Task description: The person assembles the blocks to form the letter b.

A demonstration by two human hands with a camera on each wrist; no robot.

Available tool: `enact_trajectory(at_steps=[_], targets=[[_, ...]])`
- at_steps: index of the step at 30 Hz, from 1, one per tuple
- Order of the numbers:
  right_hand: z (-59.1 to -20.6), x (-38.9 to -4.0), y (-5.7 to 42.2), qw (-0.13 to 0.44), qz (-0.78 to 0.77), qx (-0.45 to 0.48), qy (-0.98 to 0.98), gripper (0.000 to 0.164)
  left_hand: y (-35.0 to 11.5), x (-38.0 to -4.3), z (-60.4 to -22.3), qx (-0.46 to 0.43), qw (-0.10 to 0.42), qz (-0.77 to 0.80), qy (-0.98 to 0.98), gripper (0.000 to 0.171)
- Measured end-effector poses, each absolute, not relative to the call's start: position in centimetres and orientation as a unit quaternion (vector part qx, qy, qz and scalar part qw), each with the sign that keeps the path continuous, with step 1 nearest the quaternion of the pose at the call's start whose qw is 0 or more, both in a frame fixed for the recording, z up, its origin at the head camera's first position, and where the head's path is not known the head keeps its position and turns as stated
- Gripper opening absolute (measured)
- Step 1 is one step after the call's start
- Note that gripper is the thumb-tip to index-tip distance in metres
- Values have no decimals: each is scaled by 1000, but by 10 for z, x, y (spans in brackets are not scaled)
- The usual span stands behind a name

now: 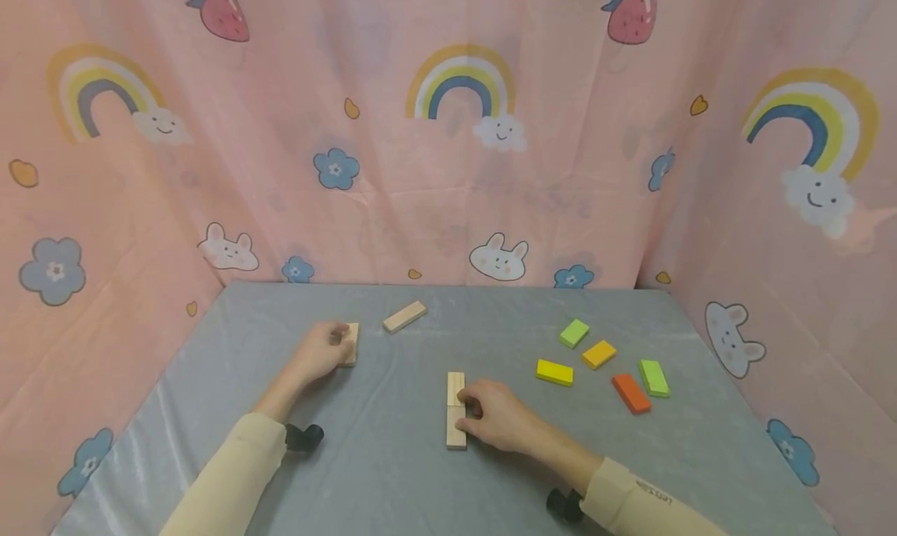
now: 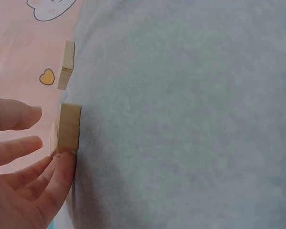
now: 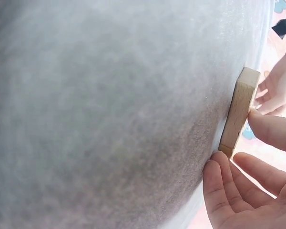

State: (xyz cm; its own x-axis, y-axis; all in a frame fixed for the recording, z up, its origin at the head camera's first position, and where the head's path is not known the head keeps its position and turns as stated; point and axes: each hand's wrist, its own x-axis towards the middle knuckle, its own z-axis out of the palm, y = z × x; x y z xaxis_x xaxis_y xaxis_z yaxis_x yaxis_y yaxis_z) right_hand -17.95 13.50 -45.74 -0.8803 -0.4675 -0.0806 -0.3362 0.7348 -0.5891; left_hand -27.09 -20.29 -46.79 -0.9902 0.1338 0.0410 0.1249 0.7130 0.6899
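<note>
Right hand (image 1: 499, 415) beside paired blocks (image 1: 456, 431), left hand (image 1: 322, 354) at a single block (image 1: 353, 343)

Nearest, two cream sleeves (image 1: 223, 474) reach over a grey-covered counter (image 1: 392, 474), a black fitting (image 1: 564, 506) at each wrist. The right hand is held with thumb and fingers parted, its tips along the right side of the paired blocks; these plain wooden pieces lie end to end, pointing away from the person. To their right sit a red-orange block (image 1: 631, 393), a light green block (image 1: 655, 378) beside it and a yellow block (image 1: 554, 372). Somewhat farther off, an amber block (image 1: 599, 354) lies near a second green block (image 1: 574, 333).

At the left, the other hand is spread rather than pinching: the left wrist view shows lower fingertips against the single wooden block, thumb apart from it. Beyond, a slanted plain block (image 1: 404, 317) rests near the counter's back edge, before a pink curtain (image 1: 420, 209) printed with rainbows, strawberries and rabbits.
</note>
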Motion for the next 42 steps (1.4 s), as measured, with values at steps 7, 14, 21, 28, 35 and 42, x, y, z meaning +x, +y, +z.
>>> enact_trajectory(at_steps=[7,14,21,28,35,42], targets=[[-459,-180,135,102,-290,-224,925,37,-203,-273,-467,75,32,372,925,62],[-460,-180,135,106,-290,-220,925,37,-205,-275,-468,77,55,353,931,79],[-460,-180,135,113,-289,-214,926,37,-207,-279,-471,92,73,354,928,85],[-460,-180,135,109,-289,-215,926,37,-205,-281,-469,105,76,341,931,90],[-460,-180,135,111,-290,-211,927,38,-199,-278,-463,103,81,315,940,90],[-461,-179,135,105,-294,-218,925,37,-194,-275,-460,131,77,301,941,88]])
